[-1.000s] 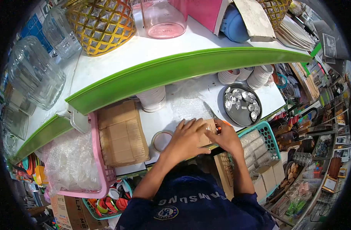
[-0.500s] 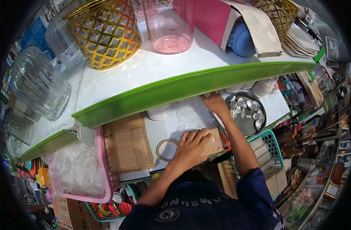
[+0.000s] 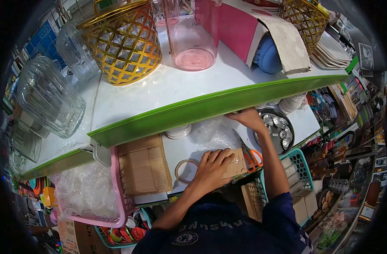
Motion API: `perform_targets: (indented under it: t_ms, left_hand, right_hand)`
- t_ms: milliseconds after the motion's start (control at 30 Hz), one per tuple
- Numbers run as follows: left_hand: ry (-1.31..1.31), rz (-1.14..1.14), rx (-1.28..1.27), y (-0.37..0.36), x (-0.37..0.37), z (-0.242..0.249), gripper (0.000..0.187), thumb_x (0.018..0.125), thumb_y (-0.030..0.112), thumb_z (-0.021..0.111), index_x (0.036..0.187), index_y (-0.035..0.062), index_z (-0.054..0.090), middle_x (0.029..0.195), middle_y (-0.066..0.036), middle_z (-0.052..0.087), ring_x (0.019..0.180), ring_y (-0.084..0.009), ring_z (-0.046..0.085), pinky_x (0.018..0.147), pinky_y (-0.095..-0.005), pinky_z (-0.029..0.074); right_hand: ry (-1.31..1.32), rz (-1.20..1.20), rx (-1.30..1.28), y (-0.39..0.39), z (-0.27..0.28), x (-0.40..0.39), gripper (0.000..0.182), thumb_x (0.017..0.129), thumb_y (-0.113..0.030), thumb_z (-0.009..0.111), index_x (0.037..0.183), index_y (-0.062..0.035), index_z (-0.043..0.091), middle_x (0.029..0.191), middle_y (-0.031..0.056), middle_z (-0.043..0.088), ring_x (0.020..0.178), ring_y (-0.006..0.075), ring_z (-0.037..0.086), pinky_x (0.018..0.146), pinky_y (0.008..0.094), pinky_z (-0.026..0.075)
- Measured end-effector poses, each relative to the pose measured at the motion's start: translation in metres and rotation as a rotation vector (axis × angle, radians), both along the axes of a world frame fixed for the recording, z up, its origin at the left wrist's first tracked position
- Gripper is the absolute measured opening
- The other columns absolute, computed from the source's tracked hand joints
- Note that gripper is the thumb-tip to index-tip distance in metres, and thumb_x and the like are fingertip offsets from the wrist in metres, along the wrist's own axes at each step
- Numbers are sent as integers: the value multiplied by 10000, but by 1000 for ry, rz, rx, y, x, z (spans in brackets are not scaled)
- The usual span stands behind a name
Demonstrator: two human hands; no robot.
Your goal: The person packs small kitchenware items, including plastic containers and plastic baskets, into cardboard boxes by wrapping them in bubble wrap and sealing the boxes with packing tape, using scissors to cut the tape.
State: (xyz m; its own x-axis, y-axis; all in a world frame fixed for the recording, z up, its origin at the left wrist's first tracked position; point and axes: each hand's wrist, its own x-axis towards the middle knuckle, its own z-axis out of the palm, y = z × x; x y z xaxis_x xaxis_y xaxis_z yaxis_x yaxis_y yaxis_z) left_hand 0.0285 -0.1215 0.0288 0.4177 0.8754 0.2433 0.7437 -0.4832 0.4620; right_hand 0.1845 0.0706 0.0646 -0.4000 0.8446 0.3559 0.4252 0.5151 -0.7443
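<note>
My left hand (image 3: 214, 166) lies over a small brown cardboard piece (image 3: 235, 166) near the front edge of the lower shelf, fingers apart and slightly bent. Clear tape or plastic shines on the cardboard beside the fingertips. Farther back, my right hand (image 3: 249, 119) reaches to the green shelf edge (image 3: 193, 108), which hides part of its fingers. They look closed, and whatever they hold is hidden. Between the hands is crumpled bubble wrap (image 3: 216, 134). Scissors (image 3: 254, 158) with orange handles lie right of the cardboard, and a tape roll (image 3: 186, 171) is left of my left hand.
A round dark pan (image 3: 268, 142) holding foil-like pieces stands beside my right forearm. Flattened cardboard (image 3: 144, 167) and a pink basket (image 3: 122, 211) of plastic wrap are at the left. Above are a gold-patterned basket (image 3: 123, 51), a pink-tinted clear container (image 3: 193, 51) and glass jars (image 3: 51, 99).
The view has shifted slightly, so the shelf sits lower in it. My right hand has moved a little right along the shelf edge, showing more of the scissors. My left hand stays on the cardboard.
</note>
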Motion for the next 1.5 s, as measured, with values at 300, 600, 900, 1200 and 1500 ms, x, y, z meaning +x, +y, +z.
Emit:
perform_targets:
  t_ms: [300, 600, 900, 1200, 1500]
  left_hand:
    - [6, 1, -9, -1, -1, 1, 806, 706, 355, 807, 1386, 68, 484, 1434, -103, 439, 1296, -282, 410, 1085, -422, 295]
    - [33, -11, -31, 0, -1, 0, 795, 726, 366, 787, 1394, 70, 475, 1461, -107, 415, 1311, -292, 398, 1098, -425, 284]
    - [15, 5, 4, -2, 0, -1, 793, 721, 363, 787, 1390, 71, 477, 1444, -114, 427, 1309, -294, 400, 1099, -430, 282]
    - [7, -4, -17, -1, 0, -1, 784, 726, 372, 782, 1390, 81, 483, 1446, -114, 432, 1312, -289, 398, 1097, -440, 277]
    - [5, 14, -30, -1, 1, -3, 799, 715, 365, 794, 1398, 96, 478, 1454, -99, 425, 1317, -279, 398, 1103, -440, 274]
  right_hand:
    - [-14, 6, 250, 6, 23, -1, 252, 807, -133, 728, 1001, 9, 653, 897, 171, 668, 796, 299, 632, 735, 388, 503]
    - [-264, -121, 910, 59, -16, -19, 192, 838, -229, 674, 897, -50, 639, 818, 138, 609, 754, 300, 576, 729, 424, 460]
    - [-375, -141, 811, 56, -24, -26, 236, 832, -262, 673, 947, -59, 645, 884, 144, 622, 858, 325, 590, 808, 457, 458]
    - [-709, -156, 80, -39, 14, 6, 298, 882, -220, 624, 1106, -24, 598, 1034, 195, 646, 933, 403, 641, 793, 496, 523]
    - [-855, -139, -60, -153, -7, 64, 284, 924, -255, 572, 1157, -96, 595, 1062, 190, 645, 919, 371, 665, 766, 481, 545]
